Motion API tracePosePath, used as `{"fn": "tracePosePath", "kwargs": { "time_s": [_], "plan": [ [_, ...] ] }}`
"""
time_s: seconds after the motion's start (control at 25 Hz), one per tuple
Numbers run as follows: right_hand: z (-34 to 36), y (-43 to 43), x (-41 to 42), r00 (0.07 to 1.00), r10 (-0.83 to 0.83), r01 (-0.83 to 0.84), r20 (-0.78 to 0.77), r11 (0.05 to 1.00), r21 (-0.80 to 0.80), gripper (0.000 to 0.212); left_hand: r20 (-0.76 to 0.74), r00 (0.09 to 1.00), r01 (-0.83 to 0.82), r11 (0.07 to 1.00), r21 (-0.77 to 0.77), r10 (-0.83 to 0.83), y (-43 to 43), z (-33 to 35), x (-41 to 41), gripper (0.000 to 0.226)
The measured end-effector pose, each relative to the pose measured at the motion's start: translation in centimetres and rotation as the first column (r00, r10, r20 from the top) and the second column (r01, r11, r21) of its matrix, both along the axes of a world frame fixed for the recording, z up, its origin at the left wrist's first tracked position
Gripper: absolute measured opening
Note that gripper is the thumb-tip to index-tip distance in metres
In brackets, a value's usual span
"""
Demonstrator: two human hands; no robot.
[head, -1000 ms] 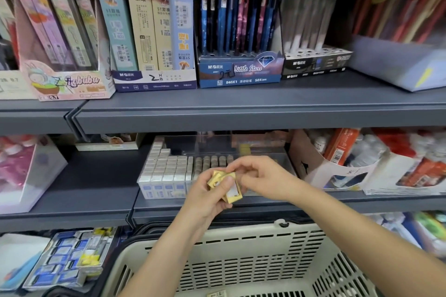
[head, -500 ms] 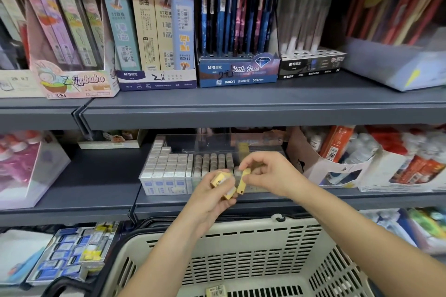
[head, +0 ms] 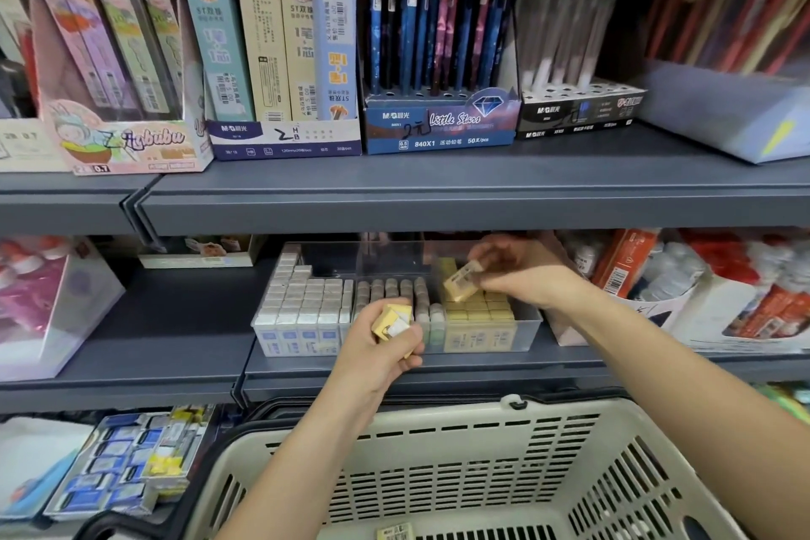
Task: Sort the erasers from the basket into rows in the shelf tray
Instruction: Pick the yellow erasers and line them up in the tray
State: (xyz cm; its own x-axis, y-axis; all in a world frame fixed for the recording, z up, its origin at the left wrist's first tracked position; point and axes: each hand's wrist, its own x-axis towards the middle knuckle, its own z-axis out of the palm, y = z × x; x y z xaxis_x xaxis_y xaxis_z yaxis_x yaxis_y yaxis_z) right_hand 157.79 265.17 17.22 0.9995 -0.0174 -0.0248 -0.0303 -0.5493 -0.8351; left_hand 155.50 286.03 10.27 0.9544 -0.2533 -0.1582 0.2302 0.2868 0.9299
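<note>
The right hand pinched one small yellow block eraser with a barcode between thumb and fingers, tilted just above the yellow row at the right end of the clear plastic shelf tray. The left hand was curled round a little bunch of yellow erasers in front of the middle of the tray. The tray looked quite full: white and silver erasers stood in neat rows on the left, grey ones in the middle, yellow ones on the right. So most of the job seemed done. What was left was the eraser in the right hand, the bunch in the left hand, and at least one yellow eraser lying at the bottom of the cream plastic basket below; most of the basket floor was out of view. The dark grey upper shelf hung low over the tray, so there was little room to reach in from above. A red and white carton stood just beside the tray on the right, close to the right wrist.
</note>
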Motion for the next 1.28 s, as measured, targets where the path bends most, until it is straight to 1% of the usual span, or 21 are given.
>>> {"fn": "tracePosePath", "kwargs": {
  "time_s": [0.04,0.08,0.12,0.16,0.2,0.24,0.28,0.32,0.36,0.4,0.44,0.52,0.6,0.68,0.76,0.88,0.96,1.08,1.2,1.28],
  "plan": [
    [0.0,-0.4,0.8,0.999,-0.039,0.039,-0.017,0.999,-0.030,0.020,0.018,1.000,0.007,0.999,0.032,-0.007,0.3,-0.3,-0.1,0.032],
    [-0.1,-0.9,1.7,0.995,-0.094,0.090,-0.033,0.990,-0.109,0.023,0.030,0.999,0.010,0.998,0.058,-0.011,0.4,-0.6,-0.1,0.032],
    [-0.2,-1.4,2.7,0.990,-0.136,0.128,-0.033,0.974,-0.188,0.037,0.035,0.999,0.011,0.997,0.072,-0.014,0.4,-0.8,-0.2,0.032],
    [-0.4,-1.8,3.7,0.989,-0.150,0.146,-0.002,0.967,-0.207,0.051,0.034,0.999,0.013,0.997,0.078,-0.016,0.4,-0.9,-0.2,0.031],
    [-0.7,-2.0,4.5,0.988,-0.153,0.157,0.031,0.970,-0.183,0.059,0.034,0.999,0.020,0.996,0.082,-0.023,0.4,-1.0,-0.2,0.031],
    [-1.0,-2.0,5.2,0.987,-0.151,0.158,0.049,0.967,-0.199,0.058,0.039,0.999,0.030,0.996,0.085,-0.033,0.4,-1.0,-0.3,0.032],
    [-1.4,-1.9,5.6,0.987,-0.147,0.157,0.057,0.940,-0.303,0.052,0.046,0.998,0.037,0.996,0.084,-0.041,0.5,-1.1,-0.4,0.031],
    [-2.0,-1.7,5.8,0.988,-0.139,0.157,0.073,0.880,-0.448,0.044,0.054,0.998,0.038,0.996,0.076,-0.042,0.6,-1.1,-0.5,0.031],
    [-2.5,-1.3,6.1,0.983,-0.117,0.174,0.138,0.823,-0.541,0.032,0.062,0.997,0.037,0.997,0.063,-0.041,0.7,-1.1,-0.6,0.031],
    [-3.0,-0.9,6.4,0.970,-0.082,0.202,0.229,0.799,-0.567,0.019,0.070,0.997,0.037,0.998,0.054,-0.041,0.8,-1.1,-0.7,0.031],
    [-3.3,-0.4,6.6,0.955,-0.048,0.214,0.294,0.796,-0.566,0.010,0.077,0.996,0.038,0.998,0.052,-0.042,0.8,-1.0,-0.8,0.031],
    [-4.1,0.3,7.4,0.935,-0.003,0.219,0.355,0.792,-0.570,0.010,0.085,0.995,0.041,0.997,0.063,-0.047,0.8,-1.0,-0.9,0.031],
    [-5.0,0.5,8.3,0.946,0.020,0.176,0.324,0.807,-0.564,0.005,0.086,0.995,0.047,0.997,0.066,-0.052,0.7,-1.0,-0.9,0.031],
    [-6.0,0.6,8.8,0.962,0.025,0.136,0.274,0.821,-0.554,0.013,0.082,0.995,0.054,0.997,0.061,-0.059,0.8,-1.0,-0.8,0.031],
    [-6.5,0.7,8.9,0.972,0.007,0.122,0.235,0.840,-0.529,0.008,0.080,0.995,0.062,0.996,0.061,-0.067,0.8,-1.0,-0.8,0.031],
    [-6.0,0.4,8.8,0.987,0.005,0.078,0.159,0.857,-0.509,0.015,0.071,0.995,0.064,0.996,0.055,-0.068,0.8,-0.9,-0.8,0.032],
    [-5.2,0.4,8.0,0.993,0.030,0.034,0.117,0.862,-0.507,0.020,0.038,0.997,0.065,0.998,0.016,-0.066,0.7,-0.8,-0.7,0.034],
    [-3.8,1.5,5.6,0.991,0.059,0.006,0.119,0.875,-0.485,0.021,-0.027,0.996,0.083,0.995,-0.058,-0.084,0.7,-0.4,-0.7,0.032],
    [-2.3,3.3,2.7,0.979,0.129,-0.042,0.158,0.886,-0.463,0.018,0.010,0.996,0.093,0.995,-0.020,-0.093,0.5,-0.2,-0.8,0.021],
    [-1.7,4.1,0.5,0.970,0.185,-0.110,0.160,0.915,-0.389,0.013,0.043,0.995,0.088,0.996,0.017,-0.088,0.3,-0.1,-1.0,0.019]
  ]
}}
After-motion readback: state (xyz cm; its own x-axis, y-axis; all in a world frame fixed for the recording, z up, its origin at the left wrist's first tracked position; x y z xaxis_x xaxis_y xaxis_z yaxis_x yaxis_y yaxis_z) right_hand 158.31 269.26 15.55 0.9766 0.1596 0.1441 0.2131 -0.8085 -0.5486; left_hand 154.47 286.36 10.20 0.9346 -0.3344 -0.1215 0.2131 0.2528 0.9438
